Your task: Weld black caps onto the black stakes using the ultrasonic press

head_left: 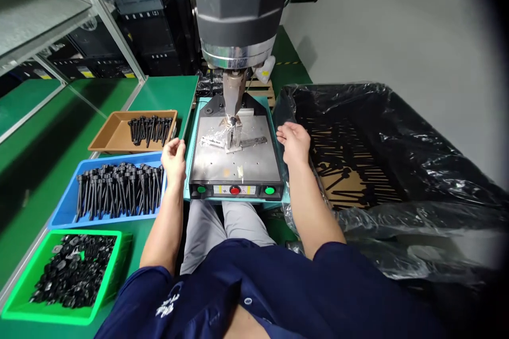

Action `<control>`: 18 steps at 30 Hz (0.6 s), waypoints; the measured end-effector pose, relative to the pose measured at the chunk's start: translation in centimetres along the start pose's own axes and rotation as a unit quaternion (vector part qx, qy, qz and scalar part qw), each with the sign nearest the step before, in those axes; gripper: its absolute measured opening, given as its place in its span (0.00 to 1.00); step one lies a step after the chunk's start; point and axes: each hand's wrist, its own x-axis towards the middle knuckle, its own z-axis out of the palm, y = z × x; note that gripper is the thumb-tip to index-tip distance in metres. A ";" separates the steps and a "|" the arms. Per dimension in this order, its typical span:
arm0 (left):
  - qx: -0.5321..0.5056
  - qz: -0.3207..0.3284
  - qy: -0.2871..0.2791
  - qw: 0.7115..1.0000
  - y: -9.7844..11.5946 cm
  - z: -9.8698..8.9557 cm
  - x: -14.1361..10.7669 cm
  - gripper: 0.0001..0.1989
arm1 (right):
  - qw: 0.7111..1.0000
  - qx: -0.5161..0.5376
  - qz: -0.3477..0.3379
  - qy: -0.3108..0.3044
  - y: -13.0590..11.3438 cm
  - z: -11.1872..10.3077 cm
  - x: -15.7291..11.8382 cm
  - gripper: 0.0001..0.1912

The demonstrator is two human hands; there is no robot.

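My left hand (174,160) is raised just left of the press machine's base, beside the brown tray (115,132). Its fingers are loosely bent and I see nothing in them. On the other side of the base, my right hand (295,143) hovers near the black bin, fingers loosely bent and apart, no object visible in it. Between my hands lies the metal work plate (210,161). Above it, the machine's tool head (234,90) comes down over a small metal fixture (234,140), with a dark part (253,142) lying by it. What sits under the tip is partly hidden.
Black screw-like parts (151,130) fill part of the brown tray. Many more stand in a blue tray (59,212). A green bin (95,312) holds small black pieces. Right of the base, a plastic-lined bin (417,169) contains long dark parts. Front buttons include a red one (235,190).
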 end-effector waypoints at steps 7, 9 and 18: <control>0.192 -0.060 -0.051 0.978 -5.4 -8.9 -10.6 0.19 | 0.971 -0.237 -0.031 0.011 4.8 -8.4 -11.8 0.20; 0.232 -0.073 -0.076 0.967 -6.9 -10.4 -12.1 0.22 | 0.949 -0.312 -0.031 -0.020 6.3 -10.1 -14.0 0.22; 0.309 -0.043 -0.177 0.934 -9.8 -9.9 -12.6 0.35 | 0.913 -0.397 -0.006 -0.096 11.7 -12.0 -16.8 0.40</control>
